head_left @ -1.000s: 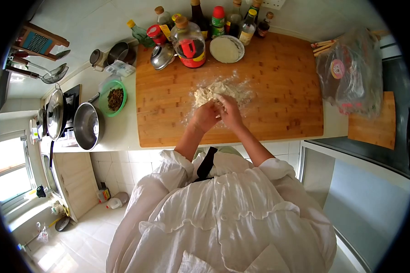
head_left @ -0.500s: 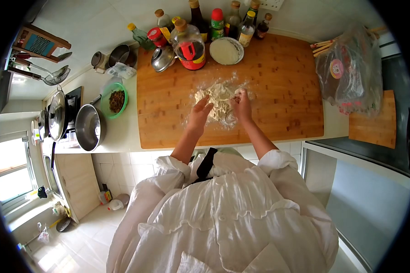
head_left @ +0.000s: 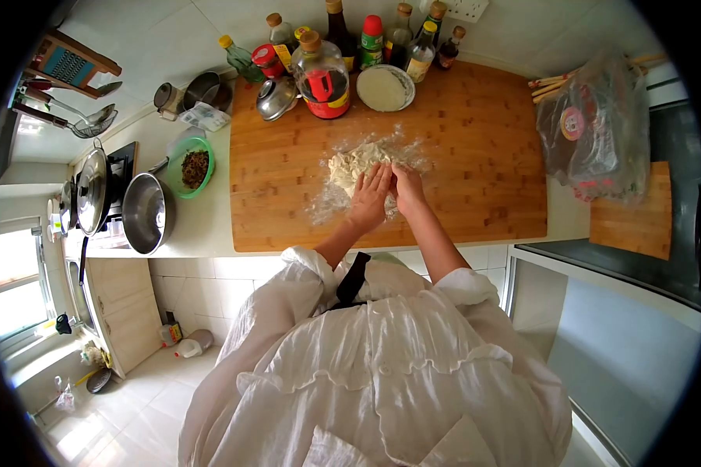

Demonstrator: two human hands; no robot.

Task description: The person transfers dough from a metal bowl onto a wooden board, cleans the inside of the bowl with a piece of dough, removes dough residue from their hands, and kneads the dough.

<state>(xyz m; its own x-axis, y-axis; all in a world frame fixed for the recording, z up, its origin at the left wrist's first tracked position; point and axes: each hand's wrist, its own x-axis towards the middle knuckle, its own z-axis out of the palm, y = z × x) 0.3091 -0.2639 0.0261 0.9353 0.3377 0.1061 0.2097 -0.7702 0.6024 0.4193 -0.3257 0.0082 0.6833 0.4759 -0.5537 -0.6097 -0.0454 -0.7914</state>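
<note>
Covering the wooden board (head_left: pixel 475 156) in part, dough (head_left: pixel 352 165) lies amid scattered flour (head_left: pixel 323 207).

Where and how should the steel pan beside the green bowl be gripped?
Probably by the handle, left hand coming from above: it juts from the far rim of the pan, close to the green bowl, which a low approach might bump.

No legible text, brand or number in view. We only get unreadable markings: round red-and-white mark on the plastic bag (head_left: pixel 611 148), upper right, plus reddish print near its lower edge. Top centre: yellow band on the big glass jar (head_left: pixel 322 78), green label on the red-capped container (head_left: pixel 371 48), pale label on the yellow-capped bottle (head_left: pixel 421 56). All too small or blurred for us.
</note>
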